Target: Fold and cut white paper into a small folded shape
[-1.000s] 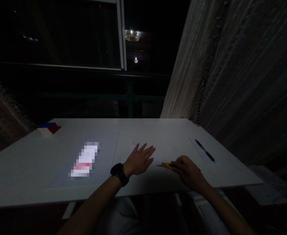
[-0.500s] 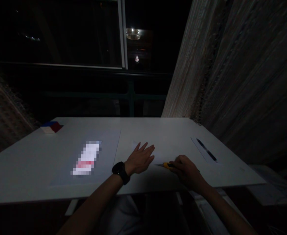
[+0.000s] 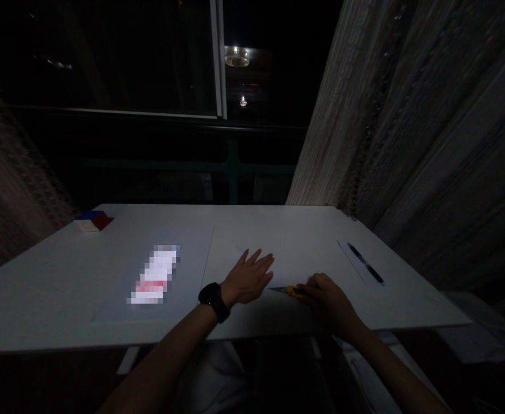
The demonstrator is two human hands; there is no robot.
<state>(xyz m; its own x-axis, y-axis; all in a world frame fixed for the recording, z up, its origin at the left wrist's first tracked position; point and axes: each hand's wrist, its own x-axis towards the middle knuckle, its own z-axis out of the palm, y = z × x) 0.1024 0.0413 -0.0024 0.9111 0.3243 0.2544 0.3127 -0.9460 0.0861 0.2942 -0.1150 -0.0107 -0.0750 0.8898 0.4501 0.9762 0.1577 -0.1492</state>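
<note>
My left hand (image 3: 249,277), with a dark watch (image 3: 213,301) on the wrist, lies flat with its fingers spread. Under and around it is a pale sheet of paper (image 3: 278,277), hard to tell from the white table in the dim light. My right hand (image 3: 328,302) grips a yellow utility knife (image 3: 294,291). The knife's blade is out and points left, its tip close to the left hand's thumb side. Whether the blade touches the paper, I cannot tell.
To the left, a large sheet (image 3: 192,259) bears a bright, pixelated phone-like screen (image 3: 155,275). A colored cube (image 3: 92,221) sits at the far left of the white table (image 3: 270,221). On the right, a black pen (image 3: 365,264) rests on a small paper (image 3: 356,264). Curtains (image 3: 321,115) hang behind.
The knife's tip has shifted very slightly left, toward the left hand. The view has tilted a little; the left hand keeps its flat pose.
</note>
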